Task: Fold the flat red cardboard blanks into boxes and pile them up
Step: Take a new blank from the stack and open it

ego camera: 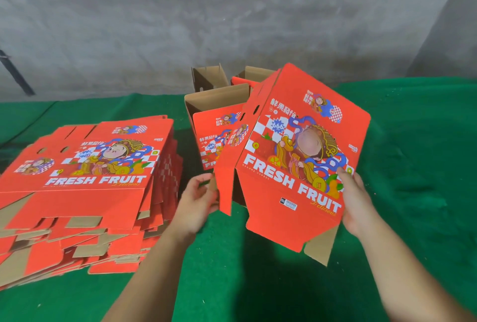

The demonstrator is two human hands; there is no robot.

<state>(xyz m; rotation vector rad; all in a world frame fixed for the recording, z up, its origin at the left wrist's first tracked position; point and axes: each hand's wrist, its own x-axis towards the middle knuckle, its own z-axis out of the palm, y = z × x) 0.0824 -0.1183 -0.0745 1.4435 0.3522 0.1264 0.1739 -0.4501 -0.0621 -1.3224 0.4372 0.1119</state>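
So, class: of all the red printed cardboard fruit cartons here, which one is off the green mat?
The tilted red cardboard carton held between both hands; the flat stack and opened boxes rest on the mat.

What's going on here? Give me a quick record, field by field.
Held box: red box, tilted, half opened, bottom flaps loose
Left hand: left hand pinches a side flap
Right hand: right hand grips the right edge
Flat blanks: messy pile at left
Folded boxes: open boxes behind, upright
Surface: green mat
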